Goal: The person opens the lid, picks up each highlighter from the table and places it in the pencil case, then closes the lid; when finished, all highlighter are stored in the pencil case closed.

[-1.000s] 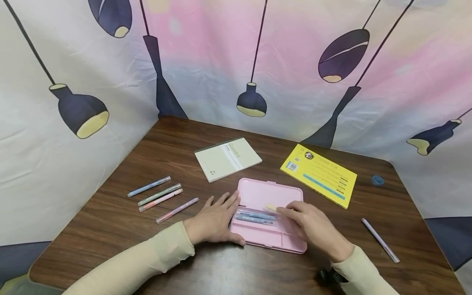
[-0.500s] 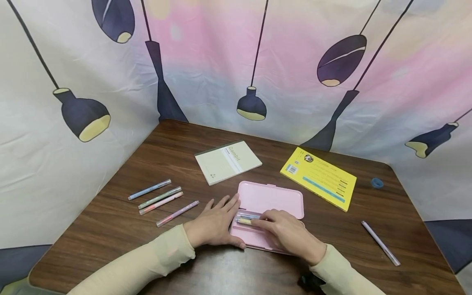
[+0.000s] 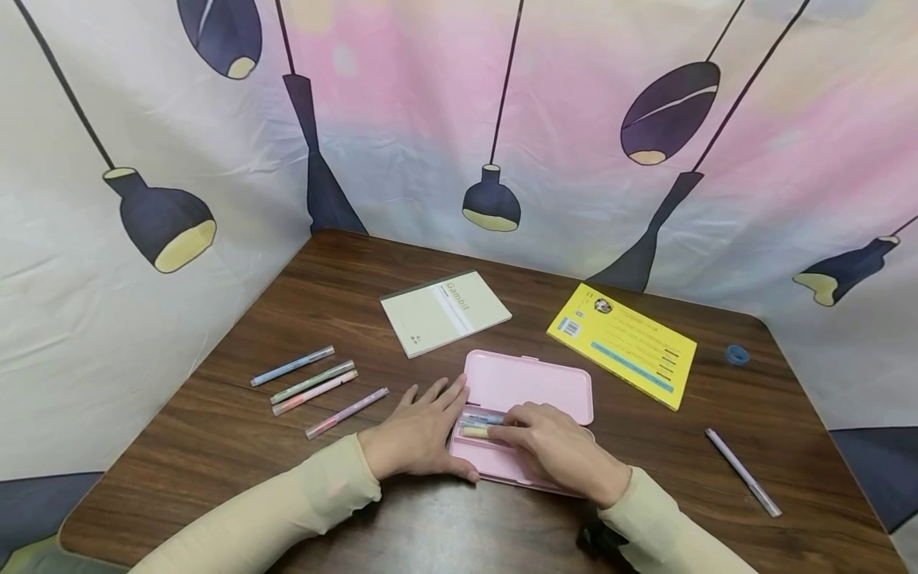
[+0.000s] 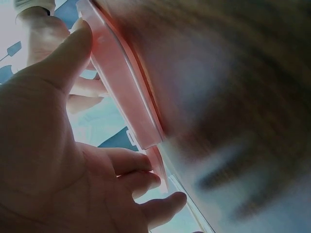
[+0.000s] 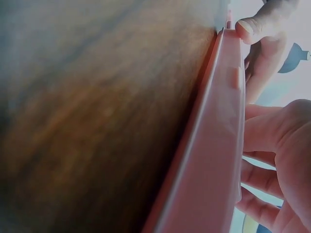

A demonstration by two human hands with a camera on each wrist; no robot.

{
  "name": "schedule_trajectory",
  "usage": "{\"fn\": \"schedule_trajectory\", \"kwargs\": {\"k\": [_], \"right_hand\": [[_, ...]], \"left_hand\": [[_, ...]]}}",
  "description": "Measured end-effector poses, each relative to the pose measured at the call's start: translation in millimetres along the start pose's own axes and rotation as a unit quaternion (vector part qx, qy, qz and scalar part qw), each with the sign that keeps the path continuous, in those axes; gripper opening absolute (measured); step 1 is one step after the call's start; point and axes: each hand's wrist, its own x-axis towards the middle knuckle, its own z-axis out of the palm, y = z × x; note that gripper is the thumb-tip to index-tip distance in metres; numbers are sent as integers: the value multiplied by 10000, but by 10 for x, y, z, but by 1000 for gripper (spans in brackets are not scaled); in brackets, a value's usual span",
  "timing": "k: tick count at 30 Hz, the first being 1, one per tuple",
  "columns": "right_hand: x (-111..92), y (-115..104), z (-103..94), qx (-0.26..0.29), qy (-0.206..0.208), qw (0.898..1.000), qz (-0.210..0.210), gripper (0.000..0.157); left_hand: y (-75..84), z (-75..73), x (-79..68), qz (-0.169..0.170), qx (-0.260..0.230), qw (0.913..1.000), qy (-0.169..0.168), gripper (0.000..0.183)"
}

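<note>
A pink pencil case [image 3: 527, 387] lies with its lid folded back at the front middle of the table. My left hand [image 3: 419, 434] rests at the case's left side, fingers spread, its thumb by the front edge. In the left wrist view, that thumb touches the case wall [image 4: 121, 80]. Over the tray, my right hand [image 3: 559, 450] pinches a yellow pen [image 3: 475, 433], laid along the long compartment. Blue pens [image 3: 482, 418] lie just behind it. The right hand covers the right part of the tray and most of these pens.
Several pens, including a green pen [image 3: 312, 382], lie to the left. Behind the case are a cream notebook [image 3: 446, 313] and a yellow book [image 3: 622, 344]. A blue tape roll [image 3: 736, 355] and a lilac pen [image 3: 742, 472] lie to the right.
My right hand has moved left and down, bringing the yellow pen from above the case into its tray; during the last half second it barely moves. The left hand stays put.
</note>
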Motion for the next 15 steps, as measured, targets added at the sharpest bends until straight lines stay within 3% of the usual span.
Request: {"fn": "schedule_trajectory", "kwargs": {"k": [15], "right_hand": [[37, 28, 6, 149, 53, 9999, -23, 27]], "left_hand": [[9, -21, -3, -7, -20, 10000, 50, 119]]}}
